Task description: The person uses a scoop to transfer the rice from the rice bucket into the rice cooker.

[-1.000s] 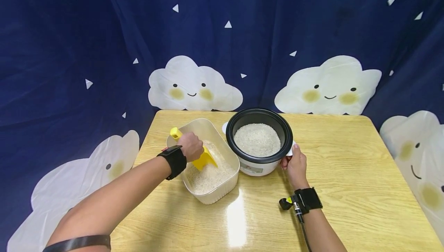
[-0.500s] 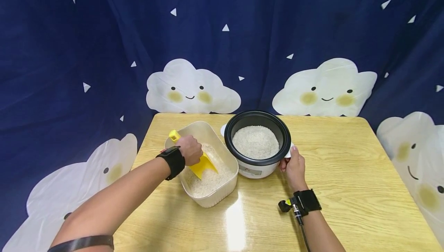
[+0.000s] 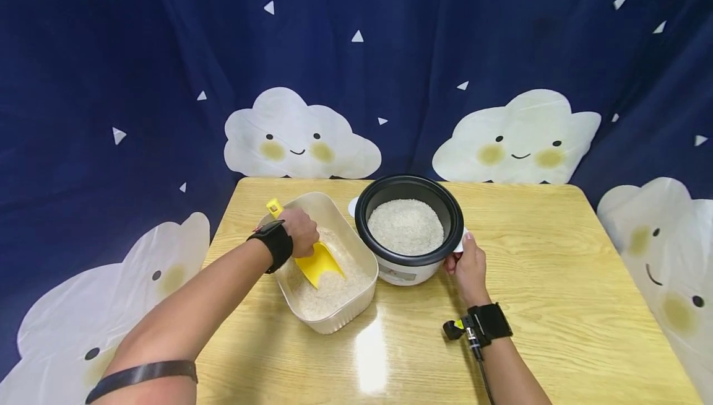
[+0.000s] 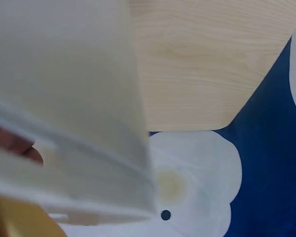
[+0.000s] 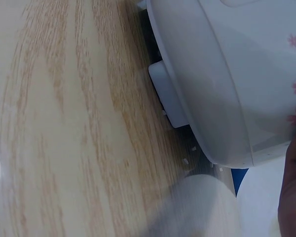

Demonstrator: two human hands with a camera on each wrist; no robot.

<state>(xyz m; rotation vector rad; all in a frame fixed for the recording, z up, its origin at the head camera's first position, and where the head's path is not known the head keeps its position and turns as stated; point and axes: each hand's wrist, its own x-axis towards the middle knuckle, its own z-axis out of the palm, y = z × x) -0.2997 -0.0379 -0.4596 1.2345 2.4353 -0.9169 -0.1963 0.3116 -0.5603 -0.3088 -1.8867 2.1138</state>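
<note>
In the head view my left hand [image 3: 299, 231] grips a yellow scoop [image 3: 320, 264] by its handle. The scoop's blade lies in the rice [image 3: 334, 287] inside a cream plastic tub [image 3: 349, 309]. Right beside the tub stands a white rice cooker [image 3: 402, 276] with a black inner pot [image 3: 409, 261], which holds a broad layer of rice [image 3: 406, 226]. My right hand [image 3: 470, 269] holds the cooker's white side handle [image 3: 460, 243]. The tub wall [image 4: 69, 69] fills much of the left wrist view. Pink flowers mark the cooker body [image 5: 212, 74] in the right wrist view.
Tub and cooker stand near the back of a wooden table [image 3: 535, 269]. A few loose grains [image 5: 186, 161] lie by the cooker's base. Behind the table hangs a dark blue curtain [image 3: 412, 52] with cloud prints. A cable [image 3: 483, 371] runs along my right forearm.
My left hand has tilted the scoop in the tub, and its blade now shows more broadly over the rice. The right hand stays at the cooker's handle. The head view has shifted slightly.
</note>
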